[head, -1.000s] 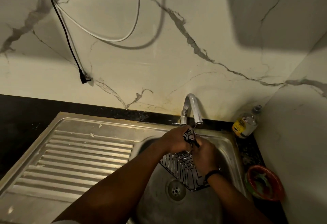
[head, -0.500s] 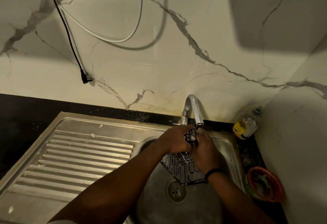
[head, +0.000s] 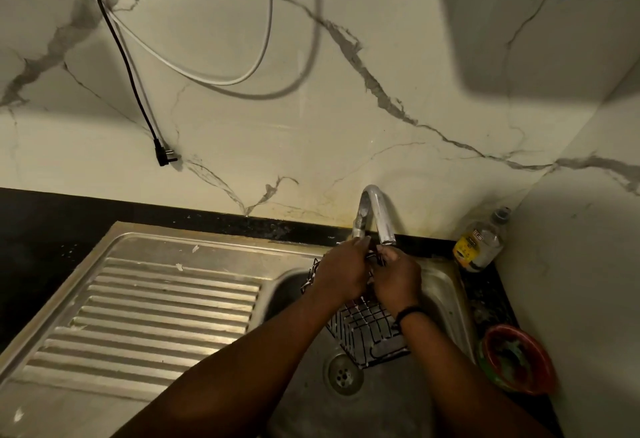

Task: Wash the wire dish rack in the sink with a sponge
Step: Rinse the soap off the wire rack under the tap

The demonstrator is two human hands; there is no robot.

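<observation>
Two hands are over the basin, the left hand (head: 341, 273) and the right hand (head: 394, 280), with one dark band (head: 408, 313) on the right wrist. There is one wire rack (head: 367, 330), one steel sink (head: 180, 254) with one drain (head: 343, 373) and one ribbed draining board (head: 156, 313), and one curved tap (head: 375, 212). One clear bottle (head: 479, 242) with a yellow label stands in the corner, and one red bowl (head: 516, 359) sits on the dark table (head: 52, 223). On the wall hang two cables: one black cable (head: 121, 53) ending in one plug (head: 162, 155), and one white cable (head: 221, 77). No sponge can be made out.
</observation>
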